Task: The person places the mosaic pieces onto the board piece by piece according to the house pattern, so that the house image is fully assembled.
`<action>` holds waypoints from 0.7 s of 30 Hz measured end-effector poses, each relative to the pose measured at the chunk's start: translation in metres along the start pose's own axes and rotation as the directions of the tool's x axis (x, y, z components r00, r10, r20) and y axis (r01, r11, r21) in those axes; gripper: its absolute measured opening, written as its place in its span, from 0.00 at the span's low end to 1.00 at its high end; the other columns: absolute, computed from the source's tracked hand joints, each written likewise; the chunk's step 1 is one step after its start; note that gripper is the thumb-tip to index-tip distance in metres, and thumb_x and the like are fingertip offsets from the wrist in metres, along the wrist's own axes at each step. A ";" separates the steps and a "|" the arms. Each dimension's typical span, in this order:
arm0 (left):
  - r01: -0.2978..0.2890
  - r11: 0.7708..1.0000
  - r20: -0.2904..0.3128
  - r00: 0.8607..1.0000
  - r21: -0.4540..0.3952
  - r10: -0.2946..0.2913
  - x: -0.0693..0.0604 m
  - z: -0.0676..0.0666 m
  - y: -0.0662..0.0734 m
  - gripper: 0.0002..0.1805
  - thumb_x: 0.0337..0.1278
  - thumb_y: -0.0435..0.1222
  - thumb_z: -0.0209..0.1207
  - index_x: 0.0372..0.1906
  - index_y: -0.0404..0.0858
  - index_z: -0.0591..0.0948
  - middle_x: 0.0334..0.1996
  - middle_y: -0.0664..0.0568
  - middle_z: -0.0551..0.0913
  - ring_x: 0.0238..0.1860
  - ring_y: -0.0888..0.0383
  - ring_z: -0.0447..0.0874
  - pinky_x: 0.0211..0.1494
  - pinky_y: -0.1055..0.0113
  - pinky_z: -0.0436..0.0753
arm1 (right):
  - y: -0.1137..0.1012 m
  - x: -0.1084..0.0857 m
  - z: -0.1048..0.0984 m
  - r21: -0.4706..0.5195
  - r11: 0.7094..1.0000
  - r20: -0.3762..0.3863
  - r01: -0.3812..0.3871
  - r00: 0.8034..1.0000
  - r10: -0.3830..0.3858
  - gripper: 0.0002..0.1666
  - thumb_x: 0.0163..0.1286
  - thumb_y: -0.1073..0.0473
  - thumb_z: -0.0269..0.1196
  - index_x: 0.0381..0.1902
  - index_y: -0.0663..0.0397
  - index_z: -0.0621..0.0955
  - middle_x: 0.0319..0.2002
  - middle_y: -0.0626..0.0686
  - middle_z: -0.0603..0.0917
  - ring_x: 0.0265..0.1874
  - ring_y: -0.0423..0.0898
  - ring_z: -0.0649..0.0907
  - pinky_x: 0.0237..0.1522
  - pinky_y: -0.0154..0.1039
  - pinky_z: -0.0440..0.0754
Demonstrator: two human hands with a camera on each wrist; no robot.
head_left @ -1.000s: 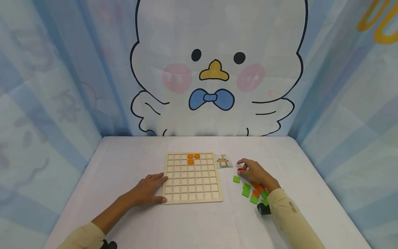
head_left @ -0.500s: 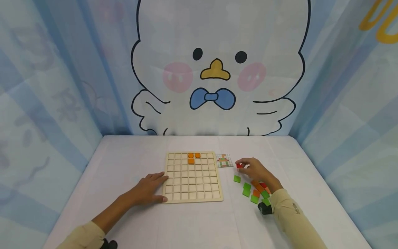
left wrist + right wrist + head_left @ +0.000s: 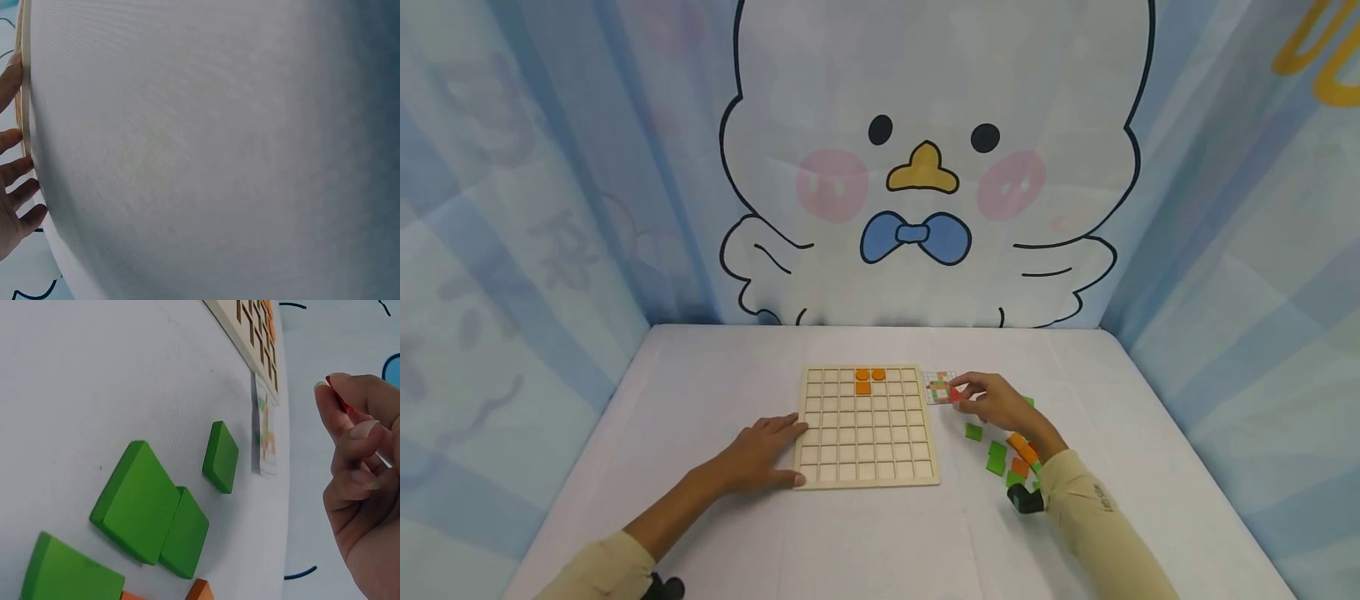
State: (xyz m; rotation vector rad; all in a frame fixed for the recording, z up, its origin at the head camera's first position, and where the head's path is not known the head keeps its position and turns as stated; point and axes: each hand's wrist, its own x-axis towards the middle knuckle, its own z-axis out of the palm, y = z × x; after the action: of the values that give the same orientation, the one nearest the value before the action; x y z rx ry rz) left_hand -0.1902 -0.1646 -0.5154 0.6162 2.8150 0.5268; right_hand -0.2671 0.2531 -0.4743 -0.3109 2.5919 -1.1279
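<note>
Between thumb and fingertips, my right hand (image 3: 996, 402) pinches a small red tile (image 3: 956, 395); only a thin red edge of the tile (image 3: 341, 399) shows in the right wrist view. That hand is raised over the right side of a small pattern card (image 3: 936, 387), hiding part of it. My left hand (image 3: 756, 458) rests with spread fingers against the left edge of a wooden grid board (image 3: 868, 450). Two orange round pieces (image 3: 862, 375) lie in the board's back row, and an orange square tile (image 3: 863, 388) sits just below the left one.
Right of the board lie several loose tiles, among them green tiles (image 3: 996, 458) and orange tiles (image 3: 1022, 448), partly hidden by the right forearm. One green tile (image 3: 973, 432) lies apart, nearer the board. A printed curtain (image 3: 917, 283) stands behind the table.
My right hand has picked up the red tile and moved left with it, from the loose pieces to above the card. The left hand has stayed at the board's edge.
</note>
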 end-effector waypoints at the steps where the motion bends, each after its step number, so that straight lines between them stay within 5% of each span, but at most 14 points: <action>1: -0.001 1.000 0.000 1.000 0.000 0.001 0.000 0.000 0.000 0.46 0.51 0.58 0.70 0.73 0.44 0.69 0.75 0.42 0.64 0.73 0.39 0.62 0.68 0.38 0.67 | -0.001 0.001 0.001 0.008 1.000 -0.001 0.013 1.000 -0.013 0.23 0.69 0.59 0.66 0.61 0.56 0.79 0.41 0.55 0.82 0.30 0.51 0.79 0.28 0.36 0.77; 21: 0.007 1.000 0.004 1.000 0.008 -0.007 -0.002 -0.004 0.005 0.46 0.51 0.57 0.70 0.73 0.43 0.69 0.75 0.41 0.65 0.73 0.38 0.63 0.68 0.38 0.67 | -0.022 0.025 0.037 0.112 0.989 -0.008 0.095 0.995 -0.095 0.18 0.67 0.59 0.68 0.54 0.58 0.83 0.33 0.51 0.84 0.18 0.42 0.73 0.23 0.35 0.72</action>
State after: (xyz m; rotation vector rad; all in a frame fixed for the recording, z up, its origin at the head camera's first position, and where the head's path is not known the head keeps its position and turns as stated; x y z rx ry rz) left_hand -0.1877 -0.1619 -0.5095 0.6074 2.8160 0.5120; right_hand -0.2755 0.2056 -0.4862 -0.4111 2.5276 -1.3011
